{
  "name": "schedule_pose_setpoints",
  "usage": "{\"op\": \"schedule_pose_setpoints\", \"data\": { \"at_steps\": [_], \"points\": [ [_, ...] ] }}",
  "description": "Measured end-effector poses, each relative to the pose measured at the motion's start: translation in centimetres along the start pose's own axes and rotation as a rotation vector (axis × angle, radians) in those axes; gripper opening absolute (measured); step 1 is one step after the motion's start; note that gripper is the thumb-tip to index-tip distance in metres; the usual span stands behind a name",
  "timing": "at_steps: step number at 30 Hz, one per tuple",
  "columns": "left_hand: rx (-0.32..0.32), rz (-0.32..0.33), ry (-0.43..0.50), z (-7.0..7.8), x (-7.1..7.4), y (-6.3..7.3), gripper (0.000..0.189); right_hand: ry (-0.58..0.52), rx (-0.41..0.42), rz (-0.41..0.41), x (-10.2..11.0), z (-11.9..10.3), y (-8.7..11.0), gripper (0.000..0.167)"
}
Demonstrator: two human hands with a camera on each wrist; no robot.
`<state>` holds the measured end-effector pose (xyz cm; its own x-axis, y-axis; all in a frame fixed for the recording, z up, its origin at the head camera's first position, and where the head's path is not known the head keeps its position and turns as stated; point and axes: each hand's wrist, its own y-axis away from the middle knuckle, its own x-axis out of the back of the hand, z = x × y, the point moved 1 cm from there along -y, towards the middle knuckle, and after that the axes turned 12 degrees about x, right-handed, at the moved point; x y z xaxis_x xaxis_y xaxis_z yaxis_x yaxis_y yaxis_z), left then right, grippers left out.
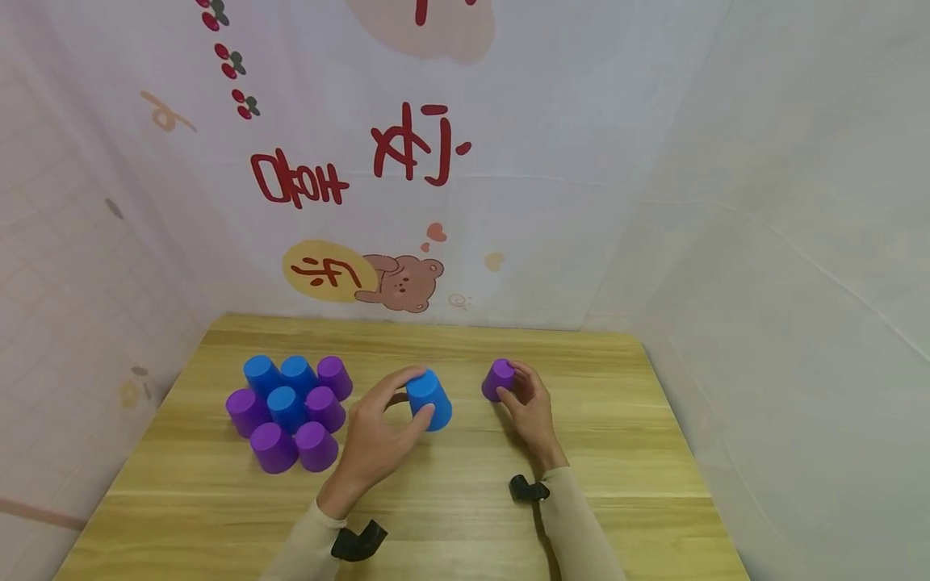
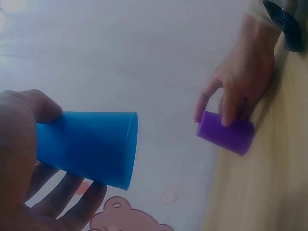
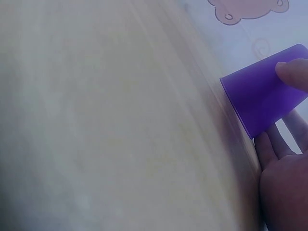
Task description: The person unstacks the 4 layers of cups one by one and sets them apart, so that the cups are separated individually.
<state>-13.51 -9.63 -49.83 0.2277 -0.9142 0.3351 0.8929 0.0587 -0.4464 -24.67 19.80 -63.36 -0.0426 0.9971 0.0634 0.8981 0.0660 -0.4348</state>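
Observation:
My left hand [image 1: 379,428] grips a blue cup [image 1: 429,401] between thumb and fingers, its wide mouth facing down. In the left wrist view the blue cup [image 2: 89,147] appears held clear of the table. To the right, my right hand [image 1: 534,413] holds a purple cup [image 1: 498,381], also mouth down, with the thumb on its near side. The right wrist view shows that purple cup [image 3: 264,91] with its rim close to the tabletop; whether it touches I cannot tell. A space separates the two held cups.
Left of my left hand, several upside-down blue cups [image 1: 287,410] and purple cups [image 1: 274,448] stand grouped on the wooden table [image 1: 465,516]. A white printed cloth [image 1: 552,242] hangs behind the table, and pale cloth walls flank both sides.

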Motion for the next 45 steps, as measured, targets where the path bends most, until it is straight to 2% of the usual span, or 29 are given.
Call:
{"op": "schedule_pose_setpoints", "data": {
  "at_steps": [11, 22, 28, 35, 42, 45],
  "points": [
    [-0.02, 0.08, -0.046, 0.1, 4.3, 0.8, 0.06, 0.0, 0.007, -0.007, 0.1, 0.0, 0.0, 0.059],
    [-0.049, 0.24, -0.052, -1.1, 9.5, 1.1, 0.063, 0.005, -0.003, 0.0, 0.1, 0.1, 0.1, 0.059],
    [0.032, 0.304, -0.061, -1.3, 12.2, 1.7, 0.066, -0.002, -0.004, -0.002, 0.1, 0.0, 0.0, 0.059],
    [0.073, 0.402, -0.058, -2.3, 15.4, 3.0, 0.065, -0.005, -0.008, -0.012, 0.0, 0.1, 0.1, 0.059],
    [0.224, 0.509, -0.143, -3.3, 18.3, 4.7, 0.066, 0.008, 0.0, -0.002, 0.0, 0.0, 0.2, 0.059],
    [0.263, 0.541, -0.157, -3.7, 19.1, 5.2, 0.065, 0.011, 0.008, 0.001, 0.0, -0.1, 0.3, 0.058]
  ]
}}
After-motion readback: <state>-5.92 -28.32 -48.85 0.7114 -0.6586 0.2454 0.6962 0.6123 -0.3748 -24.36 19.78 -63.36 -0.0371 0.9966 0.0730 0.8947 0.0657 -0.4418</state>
